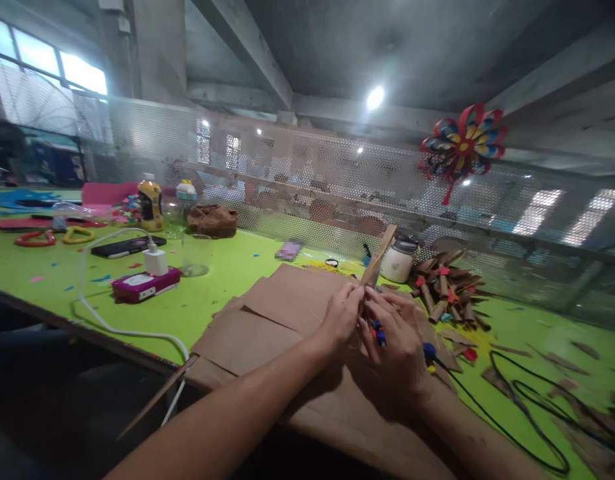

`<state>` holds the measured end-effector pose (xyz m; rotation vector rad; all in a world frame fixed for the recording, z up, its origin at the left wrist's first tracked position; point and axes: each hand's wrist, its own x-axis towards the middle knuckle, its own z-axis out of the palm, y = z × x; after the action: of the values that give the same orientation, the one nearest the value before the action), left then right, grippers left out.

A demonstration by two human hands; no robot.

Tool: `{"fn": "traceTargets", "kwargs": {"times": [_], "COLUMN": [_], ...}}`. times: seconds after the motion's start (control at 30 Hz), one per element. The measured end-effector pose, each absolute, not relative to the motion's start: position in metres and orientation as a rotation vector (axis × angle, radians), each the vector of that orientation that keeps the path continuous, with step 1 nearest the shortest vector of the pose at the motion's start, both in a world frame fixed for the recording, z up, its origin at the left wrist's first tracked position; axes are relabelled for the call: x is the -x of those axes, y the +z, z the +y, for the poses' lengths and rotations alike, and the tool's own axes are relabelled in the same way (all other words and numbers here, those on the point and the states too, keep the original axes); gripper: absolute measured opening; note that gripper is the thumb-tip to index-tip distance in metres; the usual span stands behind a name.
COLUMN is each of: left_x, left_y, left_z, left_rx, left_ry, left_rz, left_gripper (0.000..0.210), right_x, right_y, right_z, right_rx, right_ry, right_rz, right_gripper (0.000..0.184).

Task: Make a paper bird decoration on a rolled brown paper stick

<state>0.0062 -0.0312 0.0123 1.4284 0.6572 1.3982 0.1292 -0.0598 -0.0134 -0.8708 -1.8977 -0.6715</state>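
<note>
Both my hands meet above brown paper sheets (277, 303) stacked on the green table. My left hand (343, 310) is closed around the lower end of a long, narrow strip of brown paper (374, 257), which points up and away. Against it my right hand (394, 340) is closed, fingers bent. A blue tool part with some red (380, 333) shows between the right fingers. Behind that hand a blue end (429, 350) leads into a black cord (467, 393). The tool's tip is hidden by my fingers.
Rolled brown paper pieces (450, 287) lie heaped at the right, near a white jar with a dark lid (400, 259). On the left are a purple power adapter (146, 285), a phone (127, 247), a clear cup (196, 257) and a yellow-and-black bottle (150, 203). A mesh partition (307, 180) stands behind.
</note>
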Motion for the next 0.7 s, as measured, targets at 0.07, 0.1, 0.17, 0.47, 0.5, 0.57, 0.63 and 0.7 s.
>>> {"fn": "traceTargets", "kwargs": {"times": [0.07, 0.1, 0.17, 0.47, 0.5, 0.57, 0.63, 0.7], "left_x": [-0.007, -0.0072, -0.0073, -0.0062, -0.0062, -0.0063, -0.0062, -0.0058], "left_y": [0.0099, 0.0087, 0.0067, 0.007, 0.0075, 0.0082, 0.0089, 0.0099], "left_z": [-0.0285, -0.0273, -0.0252, -0.0244, -0.0249, -0.026, -0.0272, -0.0287], "left_rx": [-1.426, -1.428, -1.446, -1.459, -1.452, -1.442, -1.442, -1.445], "left_ry": [1.394, 1.393, 1.396, 1.378, 1.374, 1.37, 1.376, 1.38], "left_rz": [0.655, 0.655, 0.668, 0.673, 0.675, 0.676, 0.673, 0.669], "left_gripper": [0.02, 0.021, 0.022, 0.024, 0.023, 0.023, 0.024, 0.024], "right_x": [-0.1286, -0.1283, -0.1278, -0.1277, -0.1276, -0.1274, -0.1271, -0.1269], "right_y": [-0.0127, -0.0122, -0.0116, -0.0131, -0.0131, -0.0129, -0.0126, -0.0123], "right_z": [-0.0606, -0.061, -0.0613, -0.0611, -0.0612, -0.0612, -0.0612, -0.0613], "right_rx": [0.866, 0.864, 0.858, 0.874, 0.874, 0.865, 0.856, 0.855], "right_ry": [-0.686, -0.692, -0.697, -0.702, -0.698, -0.689, -0.685, -0.686], "right_rz": [-1.896, -1.895, -1.9, -1.908, -1.909, -1.91, -1.907, -1.904], "right_gripper": [0.042, 0.043, 0.044, 0.048, 0.048, 0.047, 0.045, 0.043]}}
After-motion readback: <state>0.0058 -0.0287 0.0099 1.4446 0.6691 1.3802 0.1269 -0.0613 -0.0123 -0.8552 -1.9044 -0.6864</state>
